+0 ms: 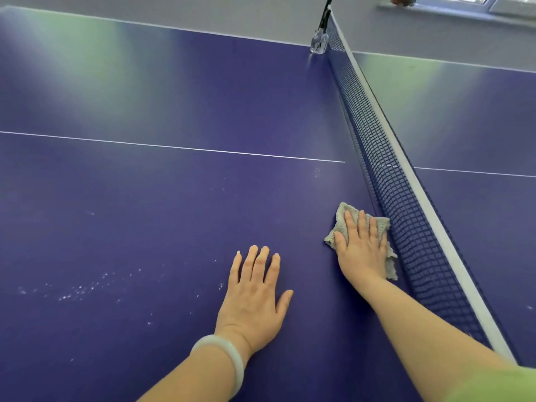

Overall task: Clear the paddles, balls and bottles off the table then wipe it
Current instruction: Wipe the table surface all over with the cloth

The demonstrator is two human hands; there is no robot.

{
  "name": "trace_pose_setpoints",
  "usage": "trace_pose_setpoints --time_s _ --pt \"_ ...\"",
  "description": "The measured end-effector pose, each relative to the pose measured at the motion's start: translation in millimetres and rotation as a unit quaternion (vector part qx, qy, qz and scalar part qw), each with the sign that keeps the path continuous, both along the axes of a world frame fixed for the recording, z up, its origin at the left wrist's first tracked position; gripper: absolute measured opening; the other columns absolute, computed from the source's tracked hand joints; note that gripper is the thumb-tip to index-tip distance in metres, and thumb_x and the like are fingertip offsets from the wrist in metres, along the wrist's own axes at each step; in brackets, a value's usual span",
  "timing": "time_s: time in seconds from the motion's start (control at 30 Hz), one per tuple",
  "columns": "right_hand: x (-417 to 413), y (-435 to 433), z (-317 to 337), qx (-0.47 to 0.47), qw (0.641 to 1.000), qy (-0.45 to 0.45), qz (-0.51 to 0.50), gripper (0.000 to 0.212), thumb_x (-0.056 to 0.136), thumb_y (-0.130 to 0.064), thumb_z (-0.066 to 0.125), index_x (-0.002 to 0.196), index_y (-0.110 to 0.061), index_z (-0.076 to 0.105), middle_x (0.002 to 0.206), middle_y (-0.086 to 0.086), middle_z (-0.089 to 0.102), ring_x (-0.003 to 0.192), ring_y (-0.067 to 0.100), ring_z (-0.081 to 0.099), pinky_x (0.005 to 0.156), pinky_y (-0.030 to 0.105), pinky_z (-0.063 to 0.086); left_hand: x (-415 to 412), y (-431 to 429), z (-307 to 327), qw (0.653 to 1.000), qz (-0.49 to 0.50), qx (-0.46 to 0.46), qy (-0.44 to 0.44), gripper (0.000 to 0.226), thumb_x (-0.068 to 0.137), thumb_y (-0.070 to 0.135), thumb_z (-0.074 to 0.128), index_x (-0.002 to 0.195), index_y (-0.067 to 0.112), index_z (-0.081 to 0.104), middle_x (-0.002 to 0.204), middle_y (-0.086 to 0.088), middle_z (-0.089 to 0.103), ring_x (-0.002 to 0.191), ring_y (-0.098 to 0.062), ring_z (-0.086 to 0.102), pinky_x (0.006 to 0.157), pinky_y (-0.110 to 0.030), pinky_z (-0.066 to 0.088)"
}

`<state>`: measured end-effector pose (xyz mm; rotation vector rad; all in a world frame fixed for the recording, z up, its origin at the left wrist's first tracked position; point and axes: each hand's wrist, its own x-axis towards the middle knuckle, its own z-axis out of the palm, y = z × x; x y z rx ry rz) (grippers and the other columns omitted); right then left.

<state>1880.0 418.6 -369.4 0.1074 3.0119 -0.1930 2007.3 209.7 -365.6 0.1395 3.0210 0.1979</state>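
Right hand point(361, 248) flat, fingers straight, pressing cloth point(341, 218) beside net point(406, 227). Left hand point(255, 294) flat on table point(145, 198), empty. White specks point(81, 288) lie left of cloth, beyond left hand.

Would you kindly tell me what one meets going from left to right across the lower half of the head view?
white specks on the table → left hand, flat on the table → right hand pressing the grey cloth → net
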Motion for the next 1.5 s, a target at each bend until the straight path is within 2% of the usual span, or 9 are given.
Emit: trace_pose_setpoints --time_s 0.23,0.4,0.47,0.7,0.77,0.9,1.03,1.23,1.5 --pt "-114.4 -37.4 3.7 -0.023 0.999 -0.028 0.009 0.062 0.102 -0.050 0.017 0.156 -0.026 -0.002 0.164 0.002 -0.010 0.150 0.022 -0.014 0.120 0.048 -0.011 -2.1 2.0 0.7 1.000 0.013 0.021 0.014 0.071 0.096 0.060 0.017 0.154 0.021 0.023 0.160 -0.004 0.021 0.150 -0.024 0.007 0.119 -0.049 0.001" --pt "-81.8 -87.3 -3.6 -0.029 0.962 -0.003 0.271 0.059 0.103 -0.049 0.019 0.155 -0.034 -0.003 0.164 -0.004 -0.010 0.150 0.019 -0.014 0.118 0.044 -0.011 -1.6 1.8 2.9 0.999 0.021 0.019 0.017 0.069 0.096 0.060 0.021 0.153 0.022 0.026 0.159 -0.003 0.024 0.150 -0.023 0.011 0.118 -0.047 0.002" --pt "-74.3 -66.9 -5.9 -0.029 0.951 0.005 0.309 0.059 0.102 -0.050 0.022 0.155 -0.036 0.000 0.164 -0.006 -0.007 0.150 0.016 -0.012 0.118 0.043 -0.011 -1.0 1.6 3.0 0.999 0.020 0.019 0.016 0.068 0.096 0.059 0.024 0.152 0.021 0.030 0.158 -0.004 0.027 0.149 -0.023 0.015 0.118 -0.047 0.005" --pt "-142.7 -23.6 7.1 -0.027 0.998 -0.041 -0.029 0.065 0.100 -0.055 0.023 0.156 -0.031 0.001 0.164 0.002 -0.008 0.150 0.029 -0.012 0.117 0.059 -0.008 -1.0 2.8 2.3 1.000 0.018 0.016 0.016 0.067 0.096 0.059 0.027 0.150 0.020 0.034 0.155 -0.003 0.033 0.148 -0.024 0.021 0.117 -0.046 0.009" --pt "-146.6 -62.5 7.3 -0.033 0.998 -0.047 -0.004 0.065 0.100 -0.055 0.022 0.156 -0.031 0.000 0.164 0.003 -0.011 0.149 0.031 -0.013 0.115 0.060 -0.011 -0.7 2.7 2.1 1.000 0.022 0.014 0.014 0.068 0.096 0.060 0.025 0.152 0.022 0.030 0.157 -0.003 0.029 0.149 -0.023 0.016 0.118 -0.046 0.006" --pt "-110.4 -147.1 4.7 -0.034 0.977 -0.040 0.205 0.061 0.100 -0.055 0.018 0.155 -0.036 -0.002 0.163 -0.001 -0.013 0.149 0.029 -0.014 0.114 0.058 -0.015 -0.9 2.6 3.3 0.999 0.028 0.021 0.018 0.069 0.095 0.062 0.018 0.154 0.025 0.023 0.160 -0.001 0.021 0.150 -0.020 0.007 0.123 -0.044 0.002" --pt "-78.4 -131.0 -1.2 -0.017 0.951 -0.020 0.307 0.060 0.100 -0.057 0.017 0.154 -0.039 -0.001 0.164 -0.004 -0.011 0.150 0.025 -0.013 0.115 0.054 -0.014 -1.2 2.0 3.4 0.999 0.030 0.017 0.017 0.071 0.094 0.063 0.015 0.154 0.025 0.022 0.161 0.000 0.019 0.150 -0.020 0.006 0.123 -0.044 0.002" --pt "-46.9 5.7 0.9 -0.009 0.997 -0.025 0.071 0.062 0.100 -0.054 0.017 0.155 -0.035 -0.005 0.164 -0.003 -0.012 0.150 0.024 -0.012 0.119 0.052 -0.010 -1.0 1.6 1.2 0.999 0.027 0.012 0.012 0.071 0.094 0.062 0.016 0.153 0.024 0.024 0.159 0.000 0.021 0.150 -0.020 0.007 0.123 -0.044 0.002" --pt "103.3 -16.3 -4.2 0.022 0.998 0.026 0.050 0.062 0.098 -0.053 0.004 0.155 -0.032 -0.006 0.164 0.000 -0.005 0.150 0.023 -0.010 0.120 0.050 -0.009 -1.2 2.3 -0.3 1.000 0.023 -0.009 0.018 0.074 0.093 0.062 0.010 0.154 0.022 0.021 0.159 -0.003 0.019 0.149 -0.022 0.006 0.122 -0.044 0.000"
